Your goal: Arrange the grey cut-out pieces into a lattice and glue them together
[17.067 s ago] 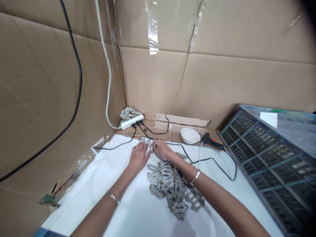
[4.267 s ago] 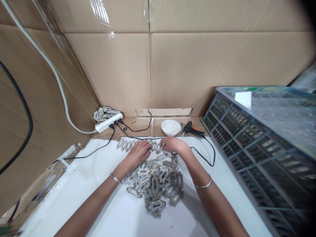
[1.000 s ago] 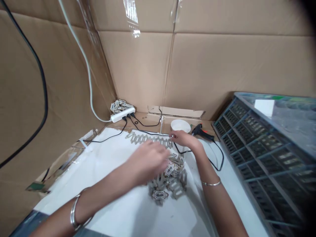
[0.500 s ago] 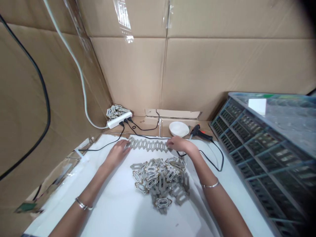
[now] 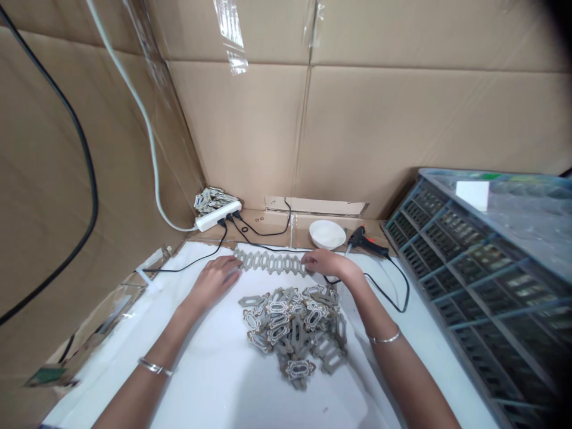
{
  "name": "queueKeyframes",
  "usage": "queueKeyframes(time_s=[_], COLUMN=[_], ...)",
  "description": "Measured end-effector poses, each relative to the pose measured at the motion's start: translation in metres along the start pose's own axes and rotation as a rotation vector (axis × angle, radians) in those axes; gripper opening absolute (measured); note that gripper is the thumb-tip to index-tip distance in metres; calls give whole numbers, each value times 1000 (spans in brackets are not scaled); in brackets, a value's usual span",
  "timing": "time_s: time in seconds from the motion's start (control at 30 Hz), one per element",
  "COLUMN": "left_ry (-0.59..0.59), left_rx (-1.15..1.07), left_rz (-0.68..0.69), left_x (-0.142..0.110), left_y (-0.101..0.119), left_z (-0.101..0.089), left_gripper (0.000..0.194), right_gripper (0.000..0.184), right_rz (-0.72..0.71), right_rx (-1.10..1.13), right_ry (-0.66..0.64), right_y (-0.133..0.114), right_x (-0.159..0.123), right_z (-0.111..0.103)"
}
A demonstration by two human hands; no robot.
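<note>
A row of flat grey pieces [image 5: 272,262], elongated with pointed ends and slot-shaped openings, lies side by side across the white surface. My left hand [image 5: 217,277] rests at the row's left end, fingers stretched out and thumb apart, the fingertips against the end piece. At the right end my right hand [image 5: 324,262] has its fingers bent and pinched together on the last piece, which they partly cover. Nearer to me, between my forearms, is a loose heap of similar pieces [image 5: 295,328]; some show white-and-brown ornate outlines, others plain grey faces.
Behind my right hand are a white bowl [image 5: 328,234] and a black glue gun [image 5: 367,242] with its cord. A white power strip [image 5: 218,216] with plugs sits back left before another pile of pieces [image 5: 214,199]. A grey plastic crate [image 5: 465,268] stands right; cardboard walls [image 5: 250,131] enclose the table.
The view has shifted slightly, moving the scene a little to the right. My left hand's fingers lie a bit further over the row's left end. My right hand stays at the other end.
</note>
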State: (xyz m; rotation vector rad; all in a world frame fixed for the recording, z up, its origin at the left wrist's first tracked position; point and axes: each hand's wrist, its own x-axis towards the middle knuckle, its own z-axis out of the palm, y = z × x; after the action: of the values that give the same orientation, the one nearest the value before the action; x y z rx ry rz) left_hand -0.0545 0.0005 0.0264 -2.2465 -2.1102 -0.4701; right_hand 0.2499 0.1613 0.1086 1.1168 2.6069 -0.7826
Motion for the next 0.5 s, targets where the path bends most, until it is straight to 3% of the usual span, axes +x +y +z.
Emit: queueKeyframes(time_s=[0.17,0.5], left_ry=[4,-48], left_rx=[-2,13], left_rz=[1,40], left_x=[-4,-5], left_y=[-5,7], left_z=[-1,-1], left_gripper=[39,47], right_gripper=[36,38], right_rz=[8,33], right_rx=[6,-4], right_ry=[16,19], right_y=[0,-6], right_x=[0,-3], right_z=[2,0])
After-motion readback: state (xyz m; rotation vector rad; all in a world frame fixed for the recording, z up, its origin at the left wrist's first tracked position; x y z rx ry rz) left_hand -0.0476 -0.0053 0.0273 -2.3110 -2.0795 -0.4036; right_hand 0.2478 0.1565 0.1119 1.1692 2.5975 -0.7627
